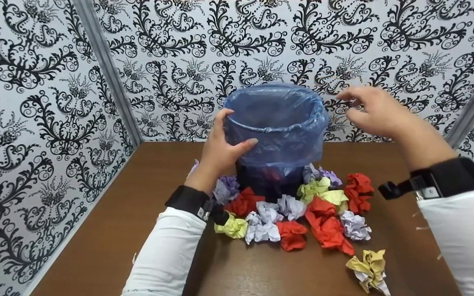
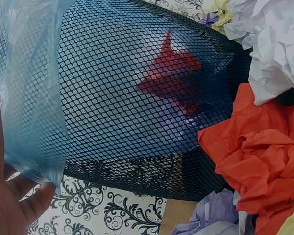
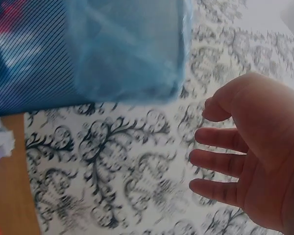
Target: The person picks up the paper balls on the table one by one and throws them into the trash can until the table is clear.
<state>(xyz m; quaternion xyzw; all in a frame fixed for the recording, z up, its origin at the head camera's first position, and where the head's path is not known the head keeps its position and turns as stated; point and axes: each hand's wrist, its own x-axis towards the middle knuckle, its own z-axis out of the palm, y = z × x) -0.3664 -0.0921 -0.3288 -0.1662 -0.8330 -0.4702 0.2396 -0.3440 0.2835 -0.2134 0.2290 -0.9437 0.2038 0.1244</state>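
A black mesh wastebasket (image 1: 247,179) stands upright on the table, lined with a blue plastic bag (image 1: 282,144) folded down over its rim. My left hand (image 1: 220,150) grips the basket's left side near the top, thumb on the front of the bag and other fingers around the side. Through the mesh in the left wrist view, a red crumpled paper (image 2: 171,81) and some whitish paper show inside. Right of the rim, my right hand (image 1: 375,111) is raised in the air, holding nothing. Its fingers are loosely bent and apart from the bag.
Around the basket's base lie several crumpled papers: red (image 1: 327,226), white (image 1: 263,226), yellow-green (image 1: 232,226) and purple (image 1: 331,176). A mustard paper ball (image 1: 369,269) sits nearer the front right of the brown table (image 1: 138,230). Patterned wall panels (image 1: 261,49) rise behind and at the left.
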